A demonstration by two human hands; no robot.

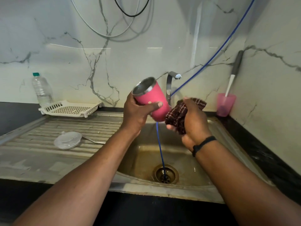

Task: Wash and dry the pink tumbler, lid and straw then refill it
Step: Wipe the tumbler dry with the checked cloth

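At the far left, a clear plastic bottle (42,90) with a green cap stands on the dark worktop (14,115) against the marble wall, and just beside it a white perforated tray (70,108) rests at the back edge of the ribbed steel draining board (48,154). On that board lies the clear lid (68,140), flat, with a thin metal straw (94,141) lying just to its right, touching or nearly touching the lid's edge. Over the sink basin (187,160) the left hand (138,111) holds the pink tumbler (152,98) tilted, its steel-rimmed open mouth pointing up and to the left and its base down to the right; the fingers are curled round the body, the thumb laid across the front. The tumbler's base touches a dark maroon cloth (179,115) with pale lines, which the right hand (193,123) grips bunched, fingers wrapped round it; a black band sits on that wrist. Behind the tumbler rises a steel tap (172,79). A thin blue hose (216,51) comes down from the upper right, passes behind the hands and drops into the drain (165,174). At the right, in the corner of the worktop, a translucent pink cup (225,104) stands holding a white-and-grey handled brush (232,75) leaning against the wall.
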